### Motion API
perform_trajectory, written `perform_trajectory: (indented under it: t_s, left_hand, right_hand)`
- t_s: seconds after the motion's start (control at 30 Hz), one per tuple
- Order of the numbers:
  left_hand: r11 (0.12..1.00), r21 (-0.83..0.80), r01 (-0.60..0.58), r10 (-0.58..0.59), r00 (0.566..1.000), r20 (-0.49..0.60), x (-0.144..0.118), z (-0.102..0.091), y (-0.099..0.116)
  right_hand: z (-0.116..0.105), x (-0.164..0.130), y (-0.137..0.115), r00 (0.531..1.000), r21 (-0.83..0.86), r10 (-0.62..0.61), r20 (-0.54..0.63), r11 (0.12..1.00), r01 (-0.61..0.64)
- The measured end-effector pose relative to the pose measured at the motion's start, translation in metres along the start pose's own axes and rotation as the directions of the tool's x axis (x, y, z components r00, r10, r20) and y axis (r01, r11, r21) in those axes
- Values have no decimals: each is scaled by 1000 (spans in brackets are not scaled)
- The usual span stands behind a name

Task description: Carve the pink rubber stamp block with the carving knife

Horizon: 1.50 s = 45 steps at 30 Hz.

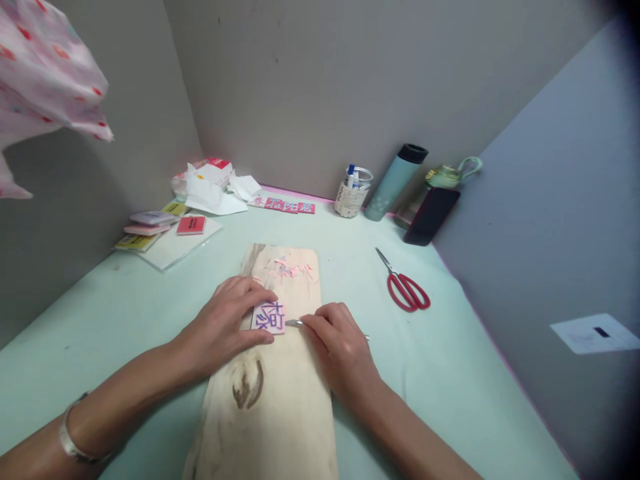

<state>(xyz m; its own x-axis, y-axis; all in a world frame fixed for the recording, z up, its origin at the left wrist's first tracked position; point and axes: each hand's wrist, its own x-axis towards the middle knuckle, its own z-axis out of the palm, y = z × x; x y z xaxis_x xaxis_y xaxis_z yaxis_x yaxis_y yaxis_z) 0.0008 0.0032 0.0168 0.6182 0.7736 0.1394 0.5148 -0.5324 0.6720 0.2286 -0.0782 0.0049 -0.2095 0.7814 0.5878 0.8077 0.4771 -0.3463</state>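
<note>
A small square pink carving block (269, 319) with a purple-lined character on its face lies flat on a long wooden board (273, 427). My left hand (235, 313) grips it from the left, thumb at the lower edge and fingers at the upper one. Between the fingertips of my right hand (343, 343) is a slim craft knife (294, 323), its metal tip pointing left at the block's right edge. Most of the knife's handle is hidden by the hand. Pink and purple shavings (286, 268) are scattered on the board beyond the block.
Red-handled scissors (409, 292) lie right of the board. Farther back stand a pen jar (352, 193), a teal bottle (397, 180) and a phone (431, 217). Several lettered tiles (283, 205) line the back edge. Packaged blocks (191, 225) sit left, and pink spotted fabric (50, 73) hangs upper left.
</note>
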Motion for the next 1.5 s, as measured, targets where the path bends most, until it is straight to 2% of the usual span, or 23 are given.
perform_trajectory:
  t_s: [0.97,1.5]
  left_hand:
    - [1000,4,9,-9,1000,9,0,1,0]
    - [1000,27,-4,4,1000,3,0,2,-2]
  right_hand:
    - [-1,3,-1,1000,-15,-24,1,1000,24]
    - [-1,3,-1,997,-109,-73,0,991,73]
